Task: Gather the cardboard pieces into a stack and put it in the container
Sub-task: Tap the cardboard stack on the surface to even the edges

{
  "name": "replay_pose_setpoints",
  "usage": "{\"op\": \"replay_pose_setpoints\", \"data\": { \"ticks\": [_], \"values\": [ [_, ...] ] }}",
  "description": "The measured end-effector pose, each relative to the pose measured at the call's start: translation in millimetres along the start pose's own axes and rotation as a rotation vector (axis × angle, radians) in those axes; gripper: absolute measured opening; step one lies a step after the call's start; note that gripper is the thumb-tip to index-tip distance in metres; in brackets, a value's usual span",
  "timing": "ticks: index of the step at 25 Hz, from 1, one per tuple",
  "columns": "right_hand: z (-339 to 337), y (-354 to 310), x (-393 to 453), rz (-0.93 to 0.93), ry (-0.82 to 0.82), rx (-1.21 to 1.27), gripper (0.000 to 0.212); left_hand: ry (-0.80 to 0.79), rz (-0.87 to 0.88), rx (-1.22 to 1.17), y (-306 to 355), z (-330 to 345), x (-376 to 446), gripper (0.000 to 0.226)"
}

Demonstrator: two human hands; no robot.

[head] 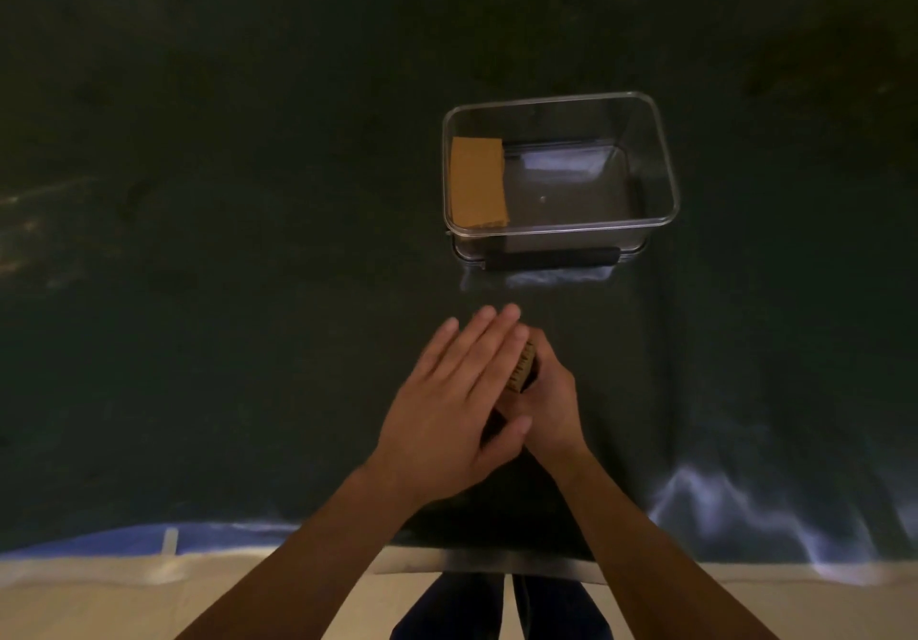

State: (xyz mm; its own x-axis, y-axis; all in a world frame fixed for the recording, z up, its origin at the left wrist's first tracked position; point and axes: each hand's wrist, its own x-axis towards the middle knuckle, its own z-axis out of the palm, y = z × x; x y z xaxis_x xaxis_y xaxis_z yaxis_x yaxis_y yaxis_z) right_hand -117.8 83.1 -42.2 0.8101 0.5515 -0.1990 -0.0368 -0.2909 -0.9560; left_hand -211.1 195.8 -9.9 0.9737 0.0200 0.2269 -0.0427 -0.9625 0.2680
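A small stack of cardboard pieces (522, 371) stands on edge between my two hands, low in the middle of the dark table. My left hand (457, 406) lies flat against its left side with fingers straight. My right hand (549, 401) wraps around its right side. Only the corrugated top edge of the stack shows. Beyond my hands sits a clear plastic container (660, 167). A brown cardboard stack (478, 182) lies flat in its left part.
A dark cloth (198, 242) covers the table, wrinkled and shiny at the right front. The container rests on its lid with a black clip (551, 258) facing me. The table's near edge (477, 562) and a pale floor are below.
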Motion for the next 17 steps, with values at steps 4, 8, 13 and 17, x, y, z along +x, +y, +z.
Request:
{"op": "replay_pose_setpoints", "data": {
  "ticks": [4, 8, 13, 17],
  "values": [
    [2, 0, 0, -0.008, 0.019, 0.013, 0.048, 0.062, -0.013, -0.017, 3, -1, -1, 0.083],
    [2, 3, 1, 0.012, 0.018, 0.031, 0.045, 0.1, -0.027, 0.017, 4, -2, 2, 0.086],
    [4, 7, 0, 0.01, 0.023, 0.007, 0.044, -0.026, -0.033, -0.013, 9, 8, -1, 0.083],
    [4, 8, 1, 0.016, 0.024, 0.023, 0.042, -0.045, -0.058, -0.013, 6, 11, 1, 0.081]
  ]
}}
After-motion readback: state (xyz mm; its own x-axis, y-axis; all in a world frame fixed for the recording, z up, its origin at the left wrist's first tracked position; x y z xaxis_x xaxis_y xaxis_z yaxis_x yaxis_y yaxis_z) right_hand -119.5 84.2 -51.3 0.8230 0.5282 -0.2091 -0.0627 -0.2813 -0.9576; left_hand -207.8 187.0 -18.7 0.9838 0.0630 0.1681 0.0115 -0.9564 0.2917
